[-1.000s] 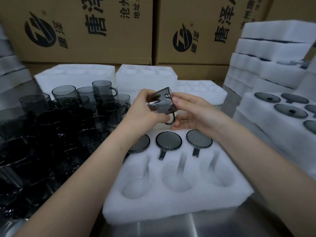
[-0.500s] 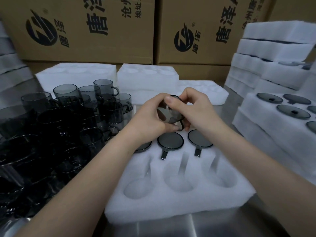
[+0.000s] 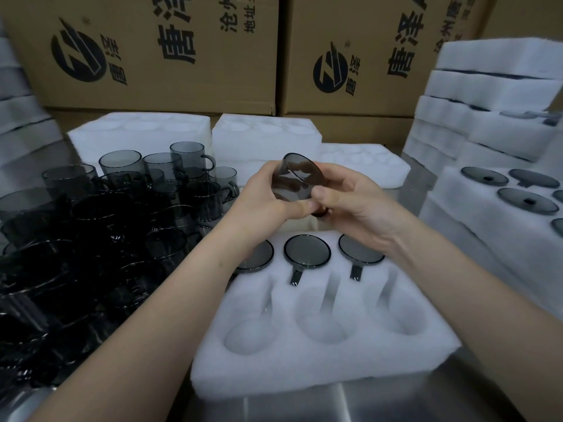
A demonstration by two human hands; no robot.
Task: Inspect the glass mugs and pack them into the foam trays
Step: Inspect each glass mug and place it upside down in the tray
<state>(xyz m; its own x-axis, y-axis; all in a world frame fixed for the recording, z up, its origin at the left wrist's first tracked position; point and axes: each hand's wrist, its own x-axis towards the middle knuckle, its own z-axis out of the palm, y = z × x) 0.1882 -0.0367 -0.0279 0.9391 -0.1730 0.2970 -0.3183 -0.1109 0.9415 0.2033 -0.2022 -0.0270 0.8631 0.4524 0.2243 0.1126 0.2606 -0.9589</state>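
Saw smoky grey, see-through glass in the held mug (image 3: 297, 178) and darker, near-black grey in the loose mugs (image 3: 122, 208). Found the foam tray (image 3: 304, 370) plain white, the boxes (image 3: 146, 50) brown with black logos and characters, the table (image 3: 350, 403) dull silver.

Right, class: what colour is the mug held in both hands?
The mug is smoky, see-through grey; head view shows it best.

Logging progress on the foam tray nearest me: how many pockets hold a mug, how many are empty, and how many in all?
Pockets with packed mugs in the front foam tray: 3
Empty pockets: 3
Total pockets: 6
Not counted: the held mug, gripped by the left hand and right hand, not yet packed.
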